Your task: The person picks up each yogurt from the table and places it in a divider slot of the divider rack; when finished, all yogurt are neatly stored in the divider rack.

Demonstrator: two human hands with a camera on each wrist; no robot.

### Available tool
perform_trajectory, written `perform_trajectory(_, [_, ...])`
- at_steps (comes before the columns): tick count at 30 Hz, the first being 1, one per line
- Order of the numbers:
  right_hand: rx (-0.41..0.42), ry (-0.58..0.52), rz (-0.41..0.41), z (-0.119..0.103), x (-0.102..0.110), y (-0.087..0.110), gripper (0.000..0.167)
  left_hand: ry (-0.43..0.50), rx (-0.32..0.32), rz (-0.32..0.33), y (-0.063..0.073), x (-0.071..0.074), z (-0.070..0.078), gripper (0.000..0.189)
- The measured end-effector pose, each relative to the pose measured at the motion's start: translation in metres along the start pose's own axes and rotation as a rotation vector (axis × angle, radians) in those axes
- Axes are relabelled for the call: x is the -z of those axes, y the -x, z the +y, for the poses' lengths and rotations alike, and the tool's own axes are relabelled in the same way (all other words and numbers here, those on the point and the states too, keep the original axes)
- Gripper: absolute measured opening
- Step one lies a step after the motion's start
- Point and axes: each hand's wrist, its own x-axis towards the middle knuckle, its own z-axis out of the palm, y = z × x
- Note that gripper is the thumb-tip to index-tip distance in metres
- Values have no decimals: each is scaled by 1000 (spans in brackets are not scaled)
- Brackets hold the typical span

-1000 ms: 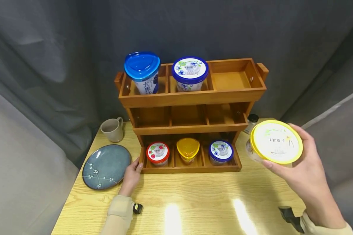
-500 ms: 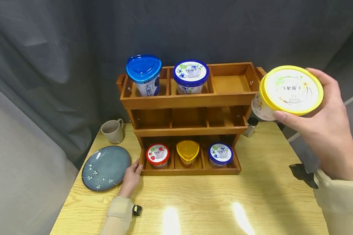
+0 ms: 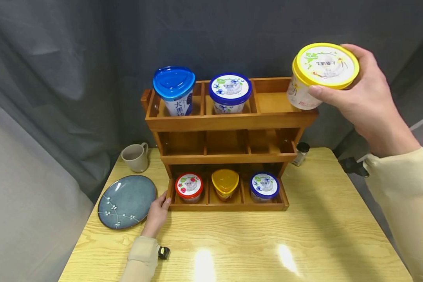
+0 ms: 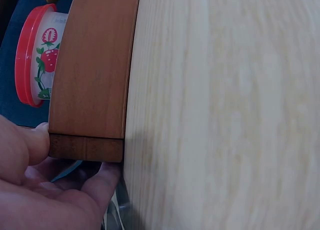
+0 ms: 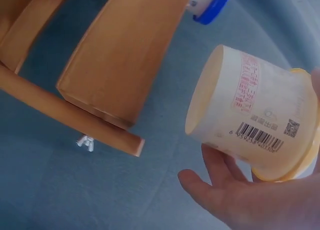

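The right hand (image 3: pixel 363 94) holds a yellow tub (image 3: pixel 320 74) up in the air, just above the right end of the rack (image 3: pixel 229 117). The tub is over the top right slot, which has nothing in it, and it is not touching the wood. It is tilted a bit, so the lid faces the camera.

The fingers (image 3: pixel 320 92) curl round the tub, with the thumb on the near side under the lid rim. In the wrist view the tub (image 5: pixel 250 115) shows its bottom and its bar code, and the fingers (image 5: pixel 220 165) wrap under its side.

The tub looks like thin paper or plastic. It is probably light, and it may squash if squeezed hard. The side looks smooth, so it might slip. The best place to hold it seems to be high on the side, right under the lid rim, where it is stiffer.

The left hand (image 3: pixel 158 213) rests on the surface (image 3: pixel 232 243) at the bottom left corner of the rack. Its fingers (image 4: pixel 35 140) lie straight against the wood. A red tub (image 4: pixel 35 60) sits in the slot just behind that corner.
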Motion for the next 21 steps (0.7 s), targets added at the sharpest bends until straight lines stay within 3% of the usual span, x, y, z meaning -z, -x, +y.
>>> perform_trajectory(9, [-20,91,-90,14,-12,-29,94,-3,7,-4,-1,1,-1,50])
perform_trajectory(21, [-52,224,-145,32,-27,-46,100,8,15,0,0,1,-1,51])
